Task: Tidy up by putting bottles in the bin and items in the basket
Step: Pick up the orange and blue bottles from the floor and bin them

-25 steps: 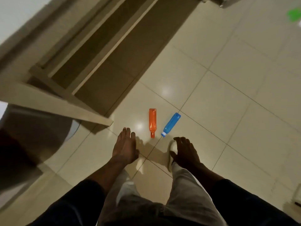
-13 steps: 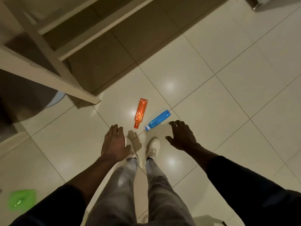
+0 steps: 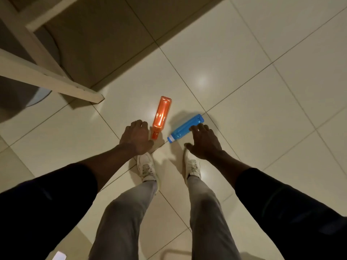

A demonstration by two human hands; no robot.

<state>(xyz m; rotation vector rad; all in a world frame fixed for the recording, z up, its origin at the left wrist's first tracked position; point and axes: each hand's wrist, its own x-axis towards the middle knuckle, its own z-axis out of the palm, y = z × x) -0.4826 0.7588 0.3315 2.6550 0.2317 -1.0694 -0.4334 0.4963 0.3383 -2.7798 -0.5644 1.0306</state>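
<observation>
Blue bottle (image 3: 185,128) part-hidden under right hand (image 3: 205,142); contact unclear.

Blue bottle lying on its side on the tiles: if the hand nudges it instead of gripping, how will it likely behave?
The blue bottle lies on glossy floor tiles, so it may slide or roll. It looks like rigid plastic, probably keeping its shape. The right hand overlaps its upper end; contact is unclear.

Open glossy cream tiled floor (image 3: 244,59): clear right of and beyond both bottles. Narrow gap between orange plastic bottle (image 3: 161,114) and blue plastic bottle (image 3: 185,127). Pale wooden furniture frame (image 3: 48,79) blocks upper left; possibly a table.
</observation>
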